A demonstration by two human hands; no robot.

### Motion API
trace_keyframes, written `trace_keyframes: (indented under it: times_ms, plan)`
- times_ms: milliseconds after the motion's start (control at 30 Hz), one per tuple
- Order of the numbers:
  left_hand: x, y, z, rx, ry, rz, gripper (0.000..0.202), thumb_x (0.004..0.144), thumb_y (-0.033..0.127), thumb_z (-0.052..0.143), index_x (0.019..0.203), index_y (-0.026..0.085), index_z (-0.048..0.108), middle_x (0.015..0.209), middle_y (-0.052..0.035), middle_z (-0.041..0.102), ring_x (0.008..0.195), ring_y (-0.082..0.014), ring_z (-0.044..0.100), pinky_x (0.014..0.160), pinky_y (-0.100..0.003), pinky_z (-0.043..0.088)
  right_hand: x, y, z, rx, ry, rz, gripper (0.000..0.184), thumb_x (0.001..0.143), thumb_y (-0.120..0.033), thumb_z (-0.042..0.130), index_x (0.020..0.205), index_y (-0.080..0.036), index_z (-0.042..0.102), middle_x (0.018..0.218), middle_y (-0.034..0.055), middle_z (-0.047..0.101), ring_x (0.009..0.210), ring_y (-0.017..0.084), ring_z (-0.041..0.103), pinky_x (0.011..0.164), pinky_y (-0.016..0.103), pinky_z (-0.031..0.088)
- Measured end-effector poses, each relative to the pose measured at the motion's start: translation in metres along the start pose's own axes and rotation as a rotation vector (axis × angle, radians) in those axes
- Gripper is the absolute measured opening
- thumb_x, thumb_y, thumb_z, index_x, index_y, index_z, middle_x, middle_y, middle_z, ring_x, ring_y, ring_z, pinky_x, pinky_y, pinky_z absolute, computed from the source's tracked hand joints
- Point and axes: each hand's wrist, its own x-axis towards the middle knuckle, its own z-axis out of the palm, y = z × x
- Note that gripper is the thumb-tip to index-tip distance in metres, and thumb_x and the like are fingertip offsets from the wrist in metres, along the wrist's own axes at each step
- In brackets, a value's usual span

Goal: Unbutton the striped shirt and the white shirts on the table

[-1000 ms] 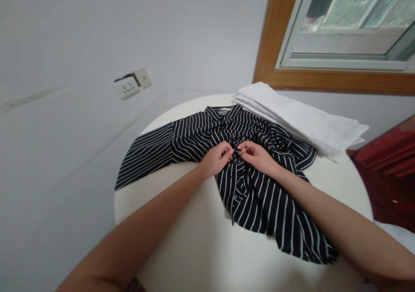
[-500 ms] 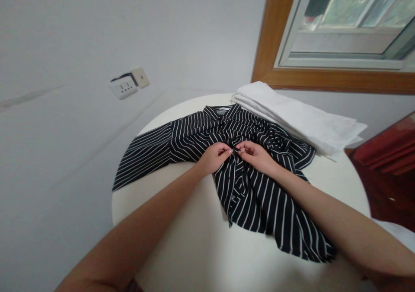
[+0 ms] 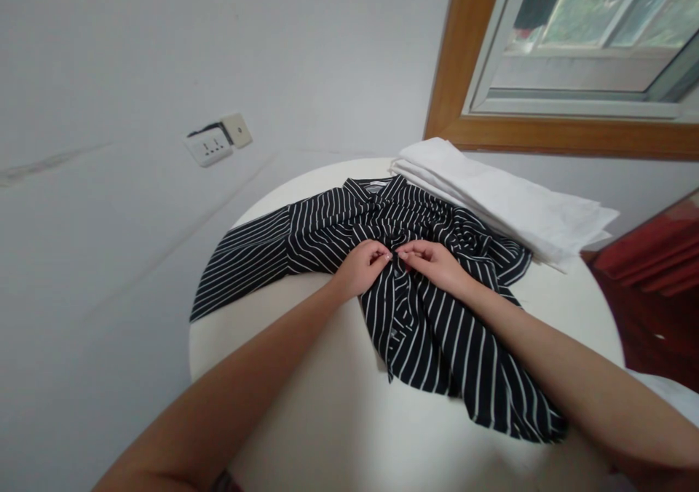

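A black shirt (image 3: 322,230) with white stripes lies spread on a round white table (image 3: 306,405), its collar toward the wall and one sleeve stretched out to the left. My left hand (image 3: 364,265) pinches the shirt's front at the middle, thumb and fingertips together. Close beside it, my right hand (image 3: 431,263) also pinches the front fabric, its fingertips almost meeting the left ones. Any button between the fingers is too small to make out. The lower part of the shirt is bunched in folds under my right forearm.
Folded white cloth or sheeting (image 3: 507,193) lies at the table's back right, against the shirt's right sleeve. Behind stands a pale wall with a socket (image 3: 209,146). A wood-framed window (image 3: 573,132) is at upper right, with red fabric (image 3: 655,252) below it.
My right fingertips have shifted slightly at the shirt's front, and the bit of dark fabric raised between my hands is lower. Everything else stays in place.
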Motion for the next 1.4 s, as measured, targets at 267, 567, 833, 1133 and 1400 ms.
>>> trace_keyframes:
  times_ms: [267, 567, 833, 1133, 1400]
  plan:
    - [-0.001, -0.006, 0.002, -0.052, -0.015, 0.027, 0.011, 0.086, 0.021, 0.053, 0.083, 0.016, 0.062, 0.084, -0.0026, 0.058, 0.077, -0.0141, 0.056, 0.074, -0.029, 0.046, 0.003, 0.005, 0.002, 0.145, -0.010, 0.075, 0.028, 0.075, -0.043, 0.069, 0.087, -0.017, 0.065, 0.074, 0.0015, 0.069, 0.065, 0.013, 0.065, 0.071, 0.030, 0.055]
    - [0.001, -0.010, -0.002, -0.106, -0.093, 0.107, 0.012, 0.087, 0.023, 0.049, 0.087, 0.017, 0.060, 0.085, -0.0025, 0.058, 0.080, -0.0147, 0.056, 0.075, -0.029, 0.047, 0.002, 0.009, 0.000, -0.025, 0.006, -0.005, 0.024, 0.076, -0.041, 0.069, 0.088, -0.021, 0.062, 0.073, -0.0021, 0.058, 0.057, 0.011, 0.057, 0.050, 0.025, 0.049]
    - [0.003, -0.005, -0.008, -0.064, -0.136, 0.088, 0.020, 0.090, 0.026, 0.044, 0.083, 0.016, 0.061, 0.082, -0.0029, 0.059, 0.082, -0.0156, 0.056, 0.081, -0.032, 0.046, -0.002, 0.000, 0.005, -0.441, 0.077, -0.286, 0.003, 0.084, -0.022, 0.061, 0.086, -0.021, 0.058, 0.078, 0.0000, 0.057, 0.070, 0.013, 0.054, 0.068, 0.028, 0.046]
    - [0.000, 0.003, -0.002, -0.074, -0.044, -0.049, 0.030, 0.086, 0.042, 0.053, 0.073, 0.016, 0.062, 0.069, 0.0001, 0.058, 0.066, -0.0122, 0.052, 0.062, -0.025, 0.042, -0.004, 0.000, 0.012, -0.637, 0.088, -0.259, 0.006, 0.086, -0.021, 0.057, 0.092, -0.021, 0.057, 0.085, 0.0022, 0.059, 0.076, 0.016, 0.056, 0.073, 0.030, 0.044]
    - [0.000, 0.001, -0.008, -0.124, -0.069, -0.060, 0.032, 0.088, 0.040, 0.050, 0.075, 0.016, 0.065, 0.068, 0.0004, 0.063, 0.064, -0.0120, 0.053, 0.062, -0.025, 0.041, -0.007, -0.005, 0.013, -0.661, 0.075, -0.208, 0.011, 0.087, -0.029, 0.057, 0.079, -0.021, 0.055, 0.074, 0.0002, 0.056, 0.068, 0.014, 0.052, 0.066, 0.027, 0.040]
